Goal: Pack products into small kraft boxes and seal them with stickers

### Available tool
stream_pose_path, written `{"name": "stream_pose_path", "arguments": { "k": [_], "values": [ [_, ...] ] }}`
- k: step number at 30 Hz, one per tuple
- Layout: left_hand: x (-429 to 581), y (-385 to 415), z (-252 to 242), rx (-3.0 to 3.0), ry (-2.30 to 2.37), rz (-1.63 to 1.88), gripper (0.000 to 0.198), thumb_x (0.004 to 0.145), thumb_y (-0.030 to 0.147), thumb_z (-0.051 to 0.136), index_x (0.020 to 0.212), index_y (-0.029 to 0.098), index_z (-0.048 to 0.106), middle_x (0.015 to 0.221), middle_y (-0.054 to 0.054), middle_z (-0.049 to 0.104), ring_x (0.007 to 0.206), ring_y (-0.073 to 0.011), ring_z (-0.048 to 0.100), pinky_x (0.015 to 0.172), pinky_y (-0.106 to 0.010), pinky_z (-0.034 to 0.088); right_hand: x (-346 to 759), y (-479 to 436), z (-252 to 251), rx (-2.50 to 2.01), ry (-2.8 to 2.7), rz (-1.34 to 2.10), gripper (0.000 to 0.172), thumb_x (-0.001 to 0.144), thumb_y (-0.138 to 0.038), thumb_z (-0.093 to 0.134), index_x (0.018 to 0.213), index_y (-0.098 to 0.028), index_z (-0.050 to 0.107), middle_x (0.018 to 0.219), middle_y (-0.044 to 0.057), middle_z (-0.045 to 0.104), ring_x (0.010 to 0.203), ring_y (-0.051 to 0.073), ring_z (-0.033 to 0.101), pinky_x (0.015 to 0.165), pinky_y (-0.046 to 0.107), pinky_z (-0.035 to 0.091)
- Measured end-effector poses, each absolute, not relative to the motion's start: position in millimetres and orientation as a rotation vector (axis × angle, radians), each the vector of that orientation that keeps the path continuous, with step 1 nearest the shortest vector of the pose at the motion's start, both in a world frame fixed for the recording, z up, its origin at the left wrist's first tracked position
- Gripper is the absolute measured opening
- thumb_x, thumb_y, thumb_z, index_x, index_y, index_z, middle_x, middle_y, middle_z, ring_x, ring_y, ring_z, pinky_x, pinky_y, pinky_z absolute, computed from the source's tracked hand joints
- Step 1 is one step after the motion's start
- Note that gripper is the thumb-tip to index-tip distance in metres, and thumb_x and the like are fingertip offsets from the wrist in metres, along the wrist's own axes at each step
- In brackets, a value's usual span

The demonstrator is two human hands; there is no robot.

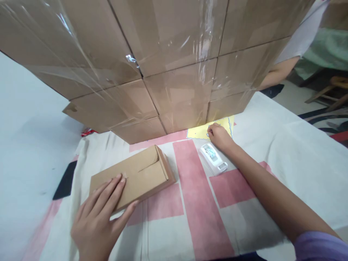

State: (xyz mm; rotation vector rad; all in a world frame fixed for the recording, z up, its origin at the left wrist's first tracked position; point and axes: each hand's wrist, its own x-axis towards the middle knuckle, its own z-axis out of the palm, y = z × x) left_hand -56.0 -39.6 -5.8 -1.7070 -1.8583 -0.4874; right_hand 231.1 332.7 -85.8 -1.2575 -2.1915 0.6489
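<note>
A closed brown cardboard box lies flat on the table, angled, its flap end toward the right. My left hand rests on its top with fingers stretched out and the thumb at the near edge. Farther right, my right hand is closed, fingertips pressed together over a yellow sheet with blue outlines. Whether the fingers pinch the sheet or something small is hidden. Just below that hand lies a small white, partly see-through case, with something teal inside.
A tall stack of taped cardboard boxes stands across the back of the table. The cloth is white with pink blocks. A dark flat object lies at the left edge. Behind the stack on the right, another person's arm shows, near a wooden stool.
</note>
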Motion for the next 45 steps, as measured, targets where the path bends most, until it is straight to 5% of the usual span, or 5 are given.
{"name": "stream_pose_path", "arguments": {
  "k": [9, 19, 25, 32, 45],
  "values": [
    [-56, -38, -4, -1.724, -1.854, -0.489, 0.072, 0.084, 0.034, 0.08, 0.151, 0.028, 0.055, 0.136, -0.007, 0.071, 0.115, -0.0328, 0.07, 0.103, -0.046, 0.051, 227, 319, -31, -1.117, -1.604, 0.899, 0.028, 0.088, -0.032, 0.061, 0.063, -0.019, 0.063, 0.062, 0.001, 0.059, 0.06, 0.014, 0.052, 0.061, 0.029, 0.042],
    [-53, -39, -1, -1.755, -1.911, -0.489, 0.072, 0.082, 0.029, 0.082, 0.149, 0.029, 0.056, 0.137, -0.008, 0.07, 0.117, -0.0314, 0.068, 0.106, -0.046, 0.052, 172, 212, 0, -0.695, -1.445, 1.695, 0.033, 0.081, -0.02, 0.061, 0.051, -0.02, 0.047, 0.049, -0.003, 0.056, 0.04, 0.007, 0.05, 0.044, 0.022, 0.036],
    [-52, -40, 0, -1.766, -1.927, -0.503, 0.07, 0.081, 0.026, 0.082, 0.147, 0.027, 0.058, 0.137, -0.01, 0.07, 0.118, -0.0321, 0.069, 0.104, -0.046, 0.052, 148, 170, -40, -0.638, -1.321, 2.209, 0.023, 0.084, -0.022, 0.066, 0.083, -0.025, 0.043, 0.055, -0.009, 0.062, 0.037, 0.01, 0.055, 0.038, 0.018, 0.032],
    [-50, -38, 1, -1.776, -1.918, -0.488, 0.068, 0.082, 0.026, 0.082, 0.146, 0.025, 0.059, 0.136, -0.012, 0.071, 0.119, -0.0333, 0.068, 0.103, -0.047, 0.051, 151, 180, -33, -0.64, -1.38, 2.21, 0.026, 0.091, -0.021, 0.063, 0.117, -0.017, 0.062, 0.078, 0.001, 0.071, 0.054, 0.012, 0.069, 0.04, 0.019, 0.039],
    [-51, -39, 1, -1.782, -1.906, -0.512, 0.069, 0.08, 0.026, 0.083, 0.145, 0.023, 0.06, 0.135, -0.014, 0.071, 0.118, -0.0346, 0.069, 0.104, -0.049, 0.051, 153, 188, -24, -0.731, -1.516, 1.982, 0.007, 0.083, -0.017, 0.071, 0.086, -0.018, 0.077, 0.087, 0.002, 0.076, 0.082, 0.015, 0.069, 0.077, 0.028, 0.054]
  ]
}}
